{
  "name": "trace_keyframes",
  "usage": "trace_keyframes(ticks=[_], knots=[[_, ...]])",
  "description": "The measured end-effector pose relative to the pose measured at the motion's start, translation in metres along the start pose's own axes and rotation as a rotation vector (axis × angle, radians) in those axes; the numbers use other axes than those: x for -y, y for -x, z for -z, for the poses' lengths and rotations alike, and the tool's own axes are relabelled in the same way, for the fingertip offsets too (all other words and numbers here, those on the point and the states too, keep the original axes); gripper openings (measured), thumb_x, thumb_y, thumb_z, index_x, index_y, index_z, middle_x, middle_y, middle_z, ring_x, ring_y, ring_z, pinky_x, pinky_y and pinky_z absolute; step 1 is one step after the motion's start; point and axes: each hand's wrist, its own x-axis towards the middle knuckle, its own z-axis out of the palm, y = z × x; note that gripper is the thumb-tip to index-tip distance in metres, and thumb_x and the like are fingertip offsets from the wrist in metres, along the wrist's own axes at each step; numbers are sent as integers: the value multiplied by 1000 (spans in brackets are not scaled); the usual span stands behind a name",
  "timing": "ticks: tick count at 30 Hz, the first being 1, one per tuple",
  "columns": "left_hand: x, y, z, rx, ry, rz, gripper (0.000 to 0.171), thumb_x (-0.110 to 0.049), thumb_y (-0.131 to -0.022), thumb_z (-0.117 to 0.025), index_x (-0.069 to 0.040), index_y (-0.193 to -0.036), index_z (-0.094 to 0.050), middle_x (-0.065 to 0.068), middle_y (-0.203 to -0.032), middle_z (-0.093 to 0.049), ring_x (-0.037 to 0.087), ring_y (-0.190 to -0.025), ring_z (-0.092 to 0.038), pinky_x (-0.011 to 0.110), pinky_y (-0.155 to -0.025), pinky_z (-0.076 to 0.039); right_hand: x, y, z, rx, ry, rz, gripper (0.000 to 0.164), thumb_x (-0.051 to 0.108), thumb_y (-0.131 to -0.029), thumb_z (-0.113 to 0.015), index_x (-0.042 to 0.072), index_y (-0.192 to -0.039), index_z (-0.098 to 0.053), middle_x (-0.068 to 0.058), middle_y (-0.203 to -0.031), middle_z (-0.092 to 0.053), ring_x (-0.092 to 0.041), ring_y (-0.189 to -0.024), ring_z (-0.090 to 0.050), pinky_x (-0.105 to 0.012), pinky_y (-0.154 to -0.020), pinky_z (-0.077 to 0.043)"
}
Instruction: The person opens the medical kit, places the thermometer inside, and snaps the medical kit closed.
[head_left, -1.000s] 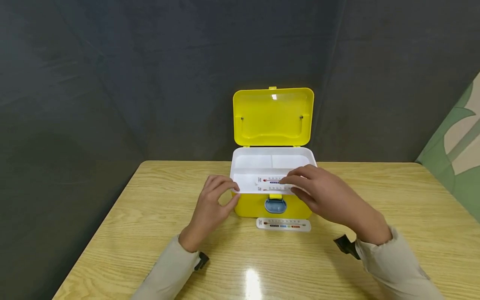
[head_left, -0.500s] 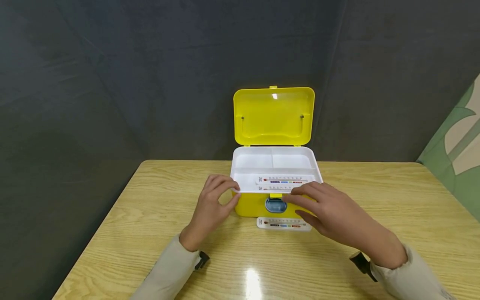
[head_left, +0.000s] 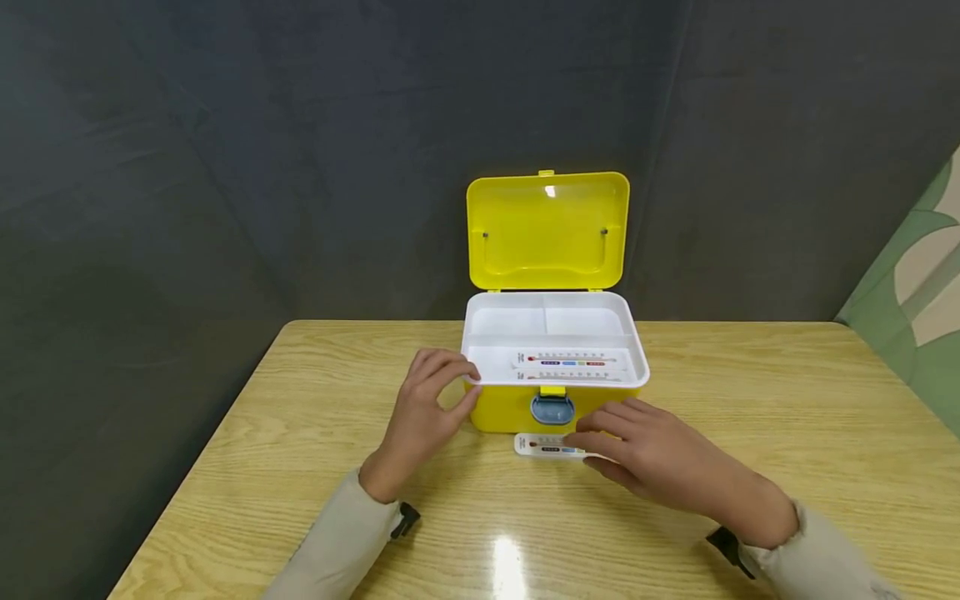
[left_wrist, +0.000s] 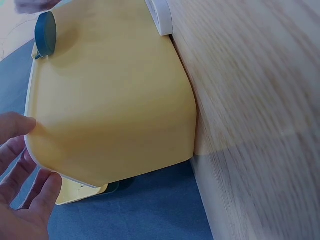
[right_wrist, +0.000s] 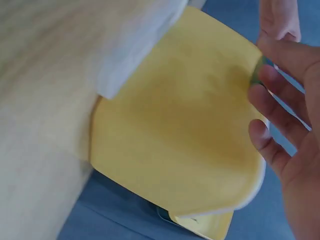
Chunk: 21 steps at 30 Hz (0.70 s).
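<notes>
A yellow storage box stands lid-up on the table, with a white divided tray at its top. My left hand pinches the tray and box rim at the front left corner, thumb on the yellow front. Two white thermometers lie in the tray's front compartment, the rear one fully visible and the nearer one partly behind the rim. A third thermometer lies before the box. Over its right end hovers my right hand, fingers spread and apart from it in the right wrist view.
The yellow lid leans upright at the back of the box. A blue-grey latch hangs on the front. Behind the wooden table rises a dark cloth wall.
My right hand has left the thermometer in the tray, drawn back past the box's front and come down over the thermometer on the table. The left hand has stayed at the corner.
</notes>
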Motion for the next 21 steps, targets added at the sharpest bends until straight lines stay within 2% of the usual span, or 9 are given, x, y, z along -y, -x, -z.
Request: trace_keyframes(ticks=[2,3,6,11,16,21], knots=[[0,0,-1,-2,0,-3,14,-8,-82,-81,-13,-90,-70,0,-99,-66,20,-100,-54,33,-89,-50,1,3,-6,35,-3,-7,23,32,-100,-62,20,-117,-70,9,-108,-69,-10,-94,-62,-31,-80,-56],[0,0,-1,-3,0,-3,15,-8,-82,-81,-13,-90,-70,0,-99,-66,20,-100,-54,33,-89,-50,1,4,-8,58,0,-20,24,31,-95,-69,20,-116,-70,9,-107,-70,-9,-93,-62,-32,-80,-56],[0,0,0,-6,-2,-5,16,-7,-81,-82,-13,-89,-70,0,-99,-66,20,-100,-54,33,-88,-50,2,6,-16,114,2,-50,38,23,-78,-85,20,-114,-71,9,-105,-70,-9,-93,-62,-33,-81,-56],[1,0,0,-5,-1,-11,16,-6,-81,-82,-13,-90,-70,0,-99,-66,20,-100,-54,33,-88,-50,2,8,-26,166,13,-87,35,23,-77,-86,18,-109,-73,7,-98,-68,-11,-90,-61,-33,-79,-56],[2,0,-2,-17,5,-16,16,-6,-81,-82,-12,-89,-70,1,-98,-66,20,-100,-54,33,-88,-50,3,9,-30,201,35,-125,33,19,-78,-84,18,-109,-72,5,-98,-67,-13,-91,-62,-34,-80,-56],[1,0,-2,-22,4,-19,16,-6,-80,-82,-12,-89,-70,0,-98,-66,20,-100,-54,33,-88,-50,5,8,-31,214,109,-134,31,18,-78,-85,18,-106,-73,4,-97,-69,-14,-90,-64,-34,-79,-58]])
